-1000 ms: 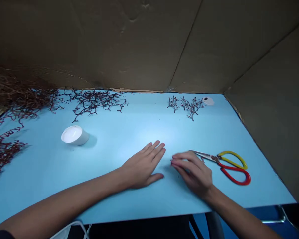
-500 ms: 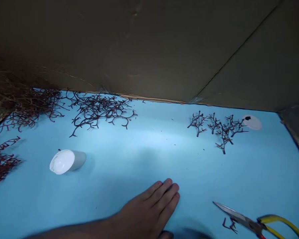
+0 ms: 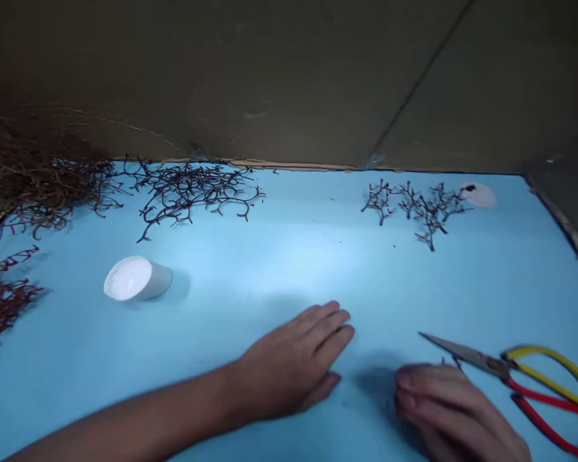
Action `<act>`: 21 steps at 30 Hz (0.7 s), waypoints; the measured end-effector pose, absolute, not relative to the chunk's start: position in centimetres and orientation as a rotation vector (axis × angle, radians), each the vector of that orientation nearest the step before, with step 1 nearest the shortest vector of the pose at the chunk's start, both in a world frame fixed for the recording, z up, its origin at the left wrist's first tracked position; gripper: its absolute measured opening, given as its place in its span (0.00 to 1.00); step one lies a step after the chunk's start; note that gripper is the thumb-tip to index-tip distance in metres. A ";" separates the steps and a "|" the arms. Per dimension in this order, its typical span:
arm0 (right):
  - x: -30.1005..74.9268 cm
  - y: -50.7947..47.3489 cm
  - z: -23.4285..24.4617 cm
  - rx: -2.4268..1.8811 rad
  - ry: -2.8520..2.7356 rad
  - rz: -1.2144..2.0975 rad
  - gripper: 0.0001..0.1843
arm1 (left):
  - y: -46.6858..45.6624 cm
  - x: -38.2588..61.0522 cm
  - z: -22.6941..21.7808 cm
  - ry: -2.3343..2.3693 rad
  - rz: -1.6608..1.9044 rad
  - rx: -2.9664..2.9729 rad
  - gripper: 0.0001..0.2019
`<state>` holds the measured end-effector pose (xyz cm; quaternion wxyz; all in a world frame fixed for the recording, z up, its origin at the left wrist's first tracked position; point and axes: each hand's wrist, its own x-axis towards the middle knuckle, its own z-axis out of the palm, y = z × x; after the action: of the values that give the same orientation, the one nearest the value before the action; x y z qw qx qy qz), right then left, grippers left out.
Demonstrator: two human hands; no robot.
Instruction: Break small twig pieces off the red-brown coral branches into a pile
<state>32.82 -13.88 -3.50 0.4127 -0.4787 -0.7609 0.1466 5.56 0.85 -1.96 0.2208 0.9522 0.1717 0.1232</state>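
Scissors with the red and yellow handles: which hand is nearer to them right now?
Right. The right hand lies just below the scissors, close to the blades; the left hand rests further left, well away.

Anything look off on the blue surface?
One thing: the white cylindrical container lies tipped on its side on the blue surface, its white end facing left. No spill shows around it. The dark red branching twigs lie in loose tangles, but no damage is visible at this resolution.
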 end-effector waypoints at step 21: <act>28.7 -8.0 -2.7 -1.130 -1.416 0.045 0.06 | -13.0 -2.4 -1.2 -0.403 0.536 2.977 0.11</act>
<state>28.69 -7.97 -2.67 0.6168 -0.4908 -0.6151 0.0196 -2.43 -13.05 -1.25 0.0452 0.9746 -0.1318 0.1755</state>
